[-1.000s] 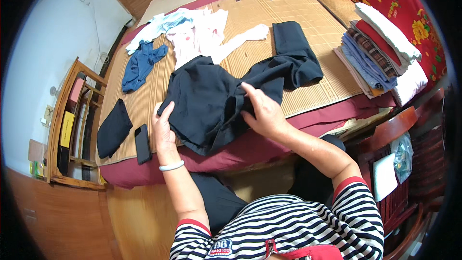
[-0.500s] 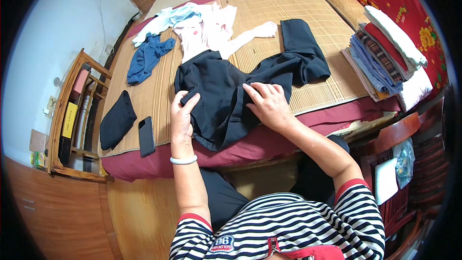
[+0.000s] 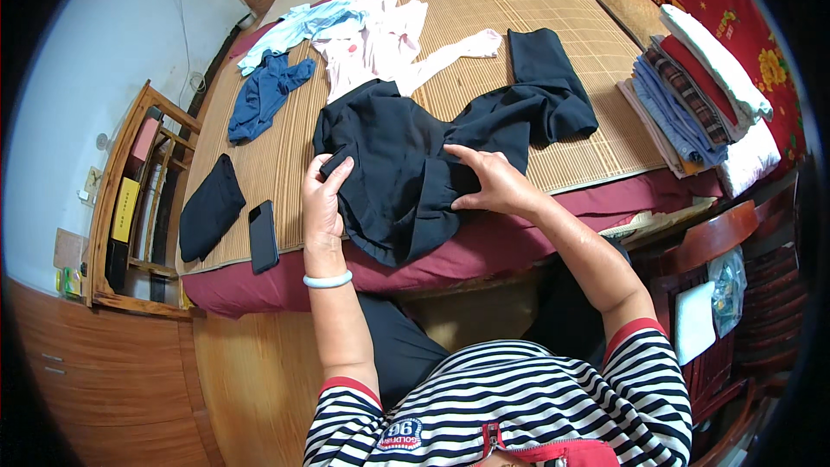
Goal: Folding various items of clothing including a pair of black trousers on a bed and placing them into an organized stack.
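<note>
A pair of black trousers (image 3: 393, 177) lies rumpled on the bamboo mat (image 3: 277, 190), its near edge hanging over the bed's front. One leg reaches to the right and bends away at the far end. With thumb and fingers, my left hand (image 3: 324, 203) pinches the left edge of the cloth. My right hand (image 3: 497, 183) rests at the near middle of the trousers, thumb and fingers spread wide apart and touching the fabric. Beyond them lie a pale pink top (image 3: 367, 47), a light blue garment (image 3: 298, 28) and a dark blue garment (image 3: 266, 102).
To the left are a folded black garment (image 3: 212, 209) and a phone (image 3: 264, 238). A stack of folded clothes (image 3: 683, 104) stands at the right of the bed. A wooden chair (image 3: 705, 238) is at the lower right, a wooden shelf frame (image 3: 130, 251) by the left wall.
My right hand has opened, its thumb moving away from the fingers and letting go of a raised fold, which has flattened somewhat. My left hand keeps its pinch.
</note>
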`<state>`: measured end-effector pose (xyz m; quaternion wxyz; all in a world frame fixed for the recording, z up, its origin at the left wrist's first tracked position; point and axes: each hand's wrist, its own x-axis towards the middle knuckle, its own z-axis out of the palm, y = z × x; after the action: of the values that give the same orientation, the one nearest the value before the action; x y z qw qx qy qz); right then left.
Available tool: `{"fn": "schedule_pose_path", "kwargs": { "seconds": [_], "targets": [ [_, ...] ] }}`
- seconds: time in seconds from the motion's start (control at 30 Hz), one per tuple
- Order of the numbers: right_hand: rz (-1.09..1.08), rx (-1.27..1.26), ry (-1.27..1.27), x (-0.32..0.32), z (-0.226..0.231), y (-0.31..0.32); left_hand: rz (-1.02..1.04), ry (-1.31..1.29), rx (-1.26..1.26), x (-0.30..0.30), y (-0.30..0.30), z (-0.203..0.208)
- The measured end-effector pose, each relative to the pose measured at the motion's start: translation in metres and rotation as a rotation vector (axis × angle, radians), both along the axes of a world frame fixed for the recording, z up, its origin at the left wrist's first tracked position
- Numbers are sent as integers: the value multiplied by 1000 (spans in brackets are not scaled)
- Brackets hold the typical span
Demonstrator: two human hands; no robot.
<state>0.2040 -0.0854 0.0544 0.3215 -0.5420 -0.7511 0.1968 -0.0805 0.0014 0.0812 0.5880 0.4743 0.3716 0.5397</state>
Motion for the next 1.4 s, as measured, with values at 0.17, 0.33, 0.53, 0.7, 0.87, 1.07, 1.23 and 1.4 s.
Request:
{"fn": "schedule_pose_path", "kwargs": {
  "seconds": [0.17,0.33,0.53,0.7,0.87,1.07,1.23,1.4],
  "targets": [
    [33,42,145,1,-10,4,18,-10,9,-3,1,0],
    [6,71,-11,-3,4,1,14,-17,-17,3,-5,8],
    [171,98,53,0,6,-2,-4,-56,29,-8,0,5],
    [293,-53,43,-5,21,-13,104,-126,28,-23,4,10],
    [449,-80,-27,-5,28,-20,198,-177,3,-26,1,18],
    [511,-247,213,-6,60,-30,80,-184,-10,-17,-10,24],
    [452,-141,223,-3,41,-25,-213,-258,-97,11,-27,25],
    [482,-112,372,-10,44,-26,-376,-67,-13,33,-47,25]
  ]
}}
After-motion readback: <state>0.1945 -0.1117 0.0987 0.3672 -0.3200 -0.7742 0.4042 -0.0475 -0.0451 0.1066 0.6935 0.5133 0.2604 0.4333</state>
